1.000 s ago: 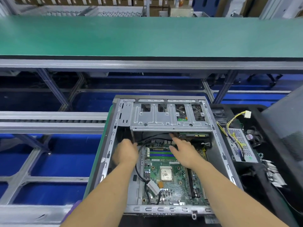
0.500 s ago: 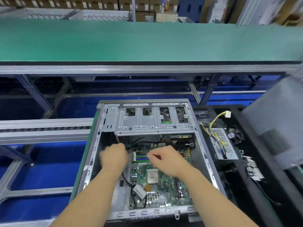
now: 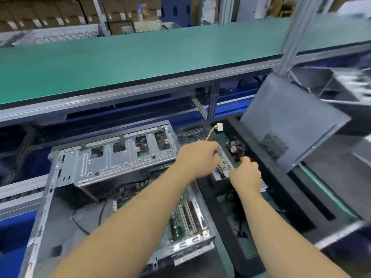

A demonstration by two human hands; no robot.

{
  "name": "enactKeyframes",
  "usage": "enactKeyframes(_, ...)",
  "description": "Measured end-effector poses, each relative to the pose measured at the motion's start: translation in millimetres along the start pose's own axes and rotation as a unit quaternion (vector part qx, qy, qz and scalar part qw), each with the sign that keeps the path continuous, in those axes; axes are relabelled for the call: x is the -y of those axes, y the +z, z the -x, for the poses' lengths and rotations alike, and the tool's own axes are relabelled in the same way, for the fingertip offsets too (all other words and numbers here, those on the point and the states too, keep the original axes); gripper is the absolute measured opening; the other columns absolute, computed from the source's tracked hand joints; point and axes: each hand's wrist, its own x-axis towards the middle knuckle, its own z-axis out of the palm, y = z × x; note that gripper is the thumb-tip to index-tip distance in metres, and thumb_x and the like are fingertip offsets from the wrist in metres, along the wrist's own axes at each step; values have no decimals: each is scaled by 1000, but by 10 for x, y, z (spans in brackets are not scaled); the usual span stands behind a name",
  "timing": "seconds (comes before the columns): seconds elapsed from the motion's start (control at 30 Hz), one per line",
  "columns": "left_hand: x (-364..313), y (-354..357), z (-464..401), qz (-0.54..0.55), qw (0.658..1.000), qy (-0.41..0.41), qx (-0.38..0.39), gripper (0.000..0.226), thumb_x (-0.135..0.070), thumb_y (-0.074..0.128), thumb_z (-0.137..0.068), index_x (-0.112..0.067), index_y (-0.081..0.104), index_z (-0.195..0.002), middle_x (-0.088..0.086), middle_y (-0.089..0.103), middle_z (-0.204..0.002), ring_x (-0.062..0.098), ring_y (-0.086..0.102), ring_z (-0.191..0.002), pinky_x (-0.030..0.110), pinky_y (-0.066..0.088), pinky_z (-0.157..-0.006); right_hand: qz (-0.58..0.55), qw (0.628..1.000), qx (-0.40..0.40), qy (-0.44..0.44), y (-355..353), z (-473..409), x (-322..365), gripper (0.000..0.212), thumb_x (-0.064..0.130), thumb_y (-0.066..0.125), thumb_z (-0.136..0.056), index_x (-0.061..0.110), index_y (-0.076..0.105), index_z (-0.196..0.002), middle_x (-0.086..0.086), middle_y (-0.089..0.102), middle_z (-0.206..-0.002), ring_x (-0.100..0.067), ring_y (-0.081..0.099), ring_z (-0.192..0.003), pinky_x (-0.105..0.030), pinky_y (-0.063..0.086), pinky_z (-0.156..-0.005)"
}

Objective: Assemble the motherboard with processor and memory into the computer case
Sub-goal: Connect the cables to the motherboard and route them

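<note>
Hands have left the case. Both now reach over to the black foam tray just right of the computer case, where the perforated metal power supply unit sits w/ its yellow wire bundle and white connector. Left hand is curled over the near top of the PSU by the wires; its grip looks narrow, but whether it actually pinches a wire or the housing is hidden, can't tell. Right hand is curled at the unit's right edge, beside a small black fan; what it holds, if anything, is also hidden.

Motherboard lies flat on the case floor, slots showing, partly behind the left forearm, w/ the drive cage above it. Judgement: board seating looks done w/ processor and memory in; next part being fetched is prob. the PSU.

Vs 0.5 s ago: both hands were over the board near the memory slots, the left at the cable on the board's left side. Head has swung right, so the case sits lower-left in view and tilted, and the leaning grey side panel fills more of the right. Frame is motion-blurred.
</note>
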Motion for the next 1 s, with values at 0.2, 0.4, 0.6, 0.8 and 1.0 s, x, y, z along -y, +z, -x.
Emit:
enactKeyframes(0.2,-116,582,-117,-3,997,-30,75,17,-28,42,-94,-22,57,-97,2,66,-98,30,59,-84,34,37,-66,159,978,83,105,243,-47,-914,48,23,61,-95,9,46,-138,-17,44,-140,-36,47,-129,-47,44,-104)
enactKeyframes(0.4,-103,511,-107,56,997,-48,35,18,-27,42,-94,-23,60,-97,-4,67,-93,25,60,-86,37,53,-73,160,979,61,108,215,-171,-931,27,25,59,-93,14,64,-117,-10,61,-126,-31,49,-121,-41,43,-97)
enactKeyframes(0.6,-58,430,-4,81,992,-34,88,23,-26,41,-97,-26,60,-109,-6,65,-102,22,58,-94,37,53,-79,49,999,6,9,239,-131,-839,14,21,48,-98,15,56,-108,-14,69,-102,-35,59,-98,-40,41,-85)
enactKeyframes(0.8,16,363,69,144,982,-44,116,37,-27,46,-97,-21,55,-133,1,66,-112,24,59,-102,39,51,-89,-207,969,-10,-131,-54,88,-104,6,14,51,-100,19,52,-96,-5,64,-86,-32,57,-85,-35,33,-66)
enactKeyframes(1.0,175,-227,300,578,806,-115,-57,26,-22,46,-91,-12,65,-106,1,67,-95,18,62,-89,35,49,-87,-386,858,37,-336,-563,686,1140,30,6,58,-93,35,58,-85,22,64,-79,9,58,-76,-5,42,-65)
